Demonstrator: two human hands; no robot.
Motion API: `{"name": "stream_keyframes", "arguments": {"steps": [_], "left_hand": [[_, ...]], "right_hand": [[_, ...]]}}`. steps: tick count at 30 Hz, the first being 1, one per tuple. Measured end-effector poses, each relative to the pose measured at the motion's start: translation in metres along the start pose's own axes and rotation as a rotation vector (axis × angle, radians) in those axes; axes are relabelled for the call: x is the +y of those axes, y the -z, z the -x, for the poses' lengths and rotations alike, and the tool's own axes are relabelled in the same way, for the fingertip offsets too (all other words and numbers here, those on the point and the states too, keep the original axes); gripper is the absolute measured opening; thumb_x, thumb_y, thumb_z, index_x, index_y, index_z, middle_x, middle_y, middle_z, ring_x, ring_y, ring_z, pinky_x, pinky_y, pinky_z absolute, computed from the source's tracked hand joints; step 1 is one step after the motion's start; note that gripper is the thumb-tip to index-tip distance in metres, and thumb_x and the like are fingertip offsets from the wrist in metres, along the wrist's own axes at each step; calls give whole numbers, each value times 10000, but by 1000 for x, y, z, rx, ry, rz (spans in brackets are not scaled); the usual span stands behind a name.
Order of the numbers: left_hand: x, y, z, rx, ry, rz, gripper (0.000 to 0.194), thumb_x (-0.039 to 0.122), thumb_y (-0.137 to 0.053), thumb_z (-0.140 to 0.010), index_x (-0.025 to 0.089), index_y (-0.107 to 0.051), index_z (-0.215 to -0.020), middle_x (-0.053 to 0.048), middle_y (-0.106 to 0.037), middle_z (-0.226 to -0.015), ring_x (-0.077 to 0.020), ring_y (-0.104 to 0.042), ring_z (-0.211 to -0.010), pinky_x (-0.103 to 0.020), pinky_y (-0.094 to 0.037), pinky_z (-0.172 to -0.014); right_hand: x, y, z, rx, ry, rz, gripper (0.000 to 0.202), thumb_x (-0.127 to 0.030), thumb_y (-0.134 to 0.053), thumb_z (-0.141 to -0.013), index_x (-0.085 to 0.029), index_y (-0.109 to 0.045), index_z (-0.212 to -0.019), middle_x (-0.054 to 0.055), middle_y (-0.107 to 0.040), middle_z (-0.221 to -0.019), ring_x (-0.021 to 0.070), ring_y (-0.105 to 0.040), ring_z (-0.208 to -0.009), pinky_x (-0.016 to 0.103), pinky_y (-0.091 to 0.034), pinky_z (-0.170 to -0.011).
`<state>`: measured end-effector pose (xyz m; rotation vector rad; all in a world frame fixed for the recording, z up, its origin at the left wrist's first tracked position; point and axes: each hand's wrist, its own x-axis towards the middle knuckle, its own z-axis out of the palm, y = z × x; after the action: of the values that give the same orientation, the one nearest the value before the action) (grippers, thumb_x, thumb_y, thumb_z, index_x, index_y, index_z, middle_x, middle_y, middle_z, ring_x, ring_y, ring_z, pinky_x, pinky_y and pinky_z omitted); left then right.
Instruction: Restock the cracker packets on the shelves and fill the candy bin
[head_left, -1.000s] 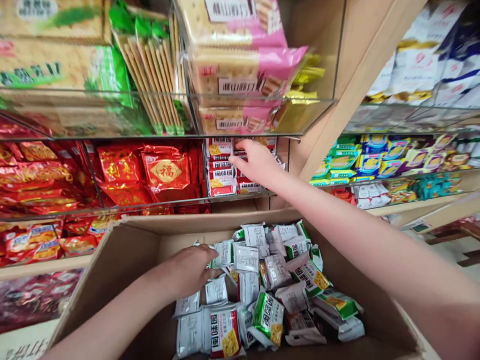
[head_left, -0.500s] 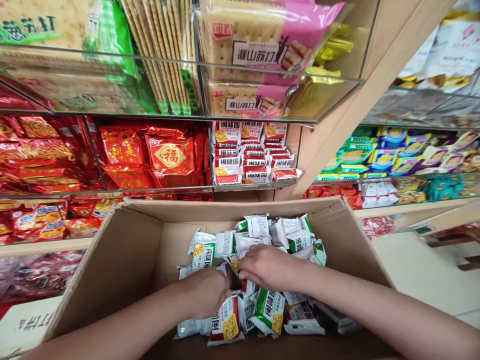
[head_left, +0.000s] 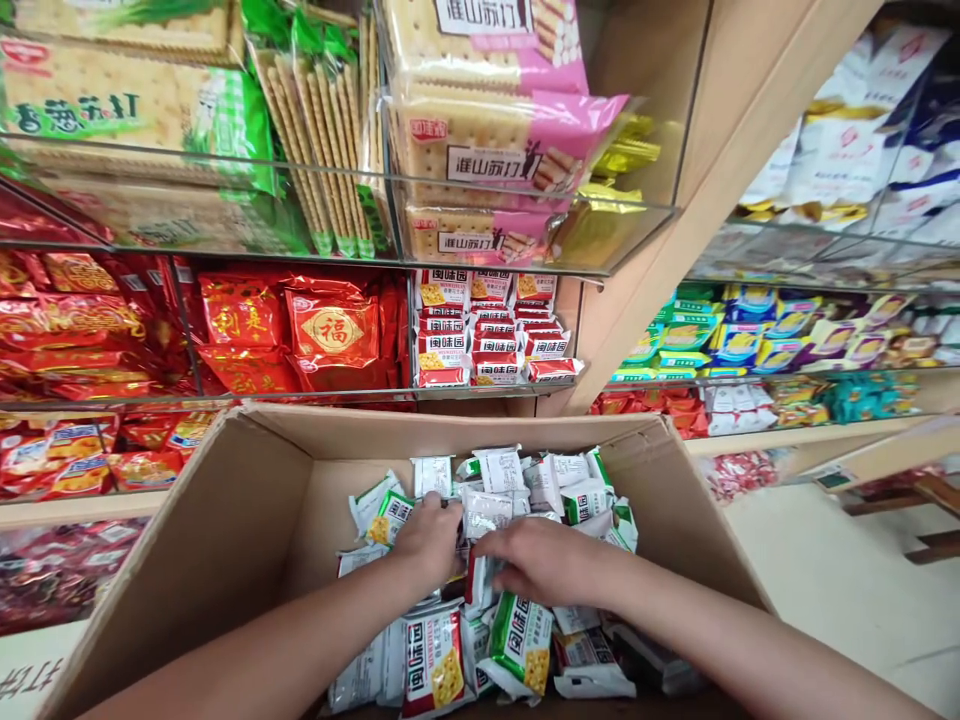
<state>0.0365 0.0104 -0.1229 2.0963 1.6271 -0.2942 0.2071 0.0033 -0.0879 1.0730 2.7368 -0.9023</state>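
An open cardboard box (head_left: 277,500) holds many small snack packets in white, green and red wrappers. Inside it, my left hand (head_left: 429,545) reaches among the packets with its fingers curled down; what they hold, if anything, is hidden. Just to its right, my right hand (head_left: 544,560) has thumb and fingertips on a red-and-white packet (head_left: 478,582) standing on edge. A silvery packet (head_left: 487,512) lies between and above the hands. Below them are a green packet (head_left: 520,645) and a red-and-white packet with a cracker picture (head_left: 435,660).
Behind the box, shelves carry red bags (head_left: 334,330), stacked red-and-white packets (head_left: 495,345), and large cracker packs (head_left: 487,150) above. A wooden post (head_left: 720,190) divides the shelving. More snacks fill the right shelves, with a wooden stool (head_left: 934,510) on the floor below.
My left hand has moved up and away from the lower packets. The right hand has shifted slightly down, to a red-and-white packet. The view has tilted up slightly.
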Motion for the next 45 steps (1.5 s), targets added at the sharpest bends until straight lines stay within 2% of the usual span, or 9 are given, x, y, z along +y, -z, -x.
{"name": "stream_keyframes", "arguments": {"steps": [7, 16, 19, 23, 26, 28, 31, 36, 45], "left_hand": [[-1, 16, 12, -67, 26, 93, 272, 281, -615, -773, 146, -562, -1003, -46, -606, -989, -178, -584, -877, -373, -482, -763], [-15, 81, 50, -24, -88, 231, 160, 53, -485, -673, 192, -562, -663, 24, -591, -694, -135, -580, -717, -227, -418, -627], [-16, 96, 60, -11, -228, 325, 133, 94, -480, -702, 203, -553, -679, 39, -589, -739, -118, -562, -730, -216, -421, -647], [-17, 113, 65, 147, -409, 388, 108, 206, -468, -789, 223, -557, -731, 25, -582, -766, -129, -548, -731, -236, -433, -646], [-20, 130, 65, 503, -512, 313, 173, 274, -437, -841, 248, -558, -962, -7, -603, -939, -153, -564, -886, -253, -460, -772], [-22, 144, 61, 724, -540, 187, 272, 280, -418, -853, 245, -524, -1101, -29, -587, -1102, -172, -528, -1045, -274, -427, -905], [-22, 165, 43, 827, -536, -13, 367, 306, -358, -874, 193, -505, -1191, -48, -526, -1274, -181, -445, -1200, -307, -342, -1032], [-8, 190, -4, 721, -463, -334, 507, 314, -278, -896, 83, -319, -1346, -113, -292, -1460, -213, -228, -1346, -370, -238, -1095], [6, 202, -43, 856, -298, -455, 567, 379, -333, -884, 14, -348, -1318, -217, -410, -1352, -327, -323, -1273, -444, -223, -1062]], "right_hand": [[6, 13, 3, 19, -78, -93, 251, -227, -552, -790, -173, -626, -1024, 43, -656, -772, 151, -583, -675, 234, -421, -610], [-7, 9, -11, 251, -65, -391, 722, -356, -730, -643, -169, -436, -1275, 122, -505, -1223, 221, -519, -1056, 321, -431, -882], [-13, 11, -16, 291, 40, -371, 643, -366, -728, -649, -162, -483, -1207, 111, -521, -1183, 217, -500, -1079, 313, -406, -913], [-18, 28, -9, 303, 75, -488, 286, -361, -659, -732, -180, -554, -927, 2, -599, -826, 133, -564, -760, 233, -457, -674], [-13, 57, 0, 524, 47, -573, 336, -357, -656, -732, -186, -486, -967, -1, -595, -831, 119, -553, -715, 222, -452, -614], [-4, 83, 2, 791, -11, -556, 366, -353, -639, -742, -186, -443, -1002, 29, -597, -913, 133, -565, -769, 247, -468, -653], [12, 125, -4, 1024, -169, -458, 325, -351, -576, -781, -181, -431, -1016, 58, -608, -964, 158, -586, -795, 303, -480, -699], [22, 173, -33, 988, -424, -171, 417, -283, -669, -680, -141, -498, -1032, 92, -630, -985, 222, -597, -866, 372, -468, -772], [33, 185, -88, 1115, -358, -148, 353, -269, -659, -697, -115, -600, -1009, 135, -640, -1044, 221, -610, -935, 332, -471, -812]]}}
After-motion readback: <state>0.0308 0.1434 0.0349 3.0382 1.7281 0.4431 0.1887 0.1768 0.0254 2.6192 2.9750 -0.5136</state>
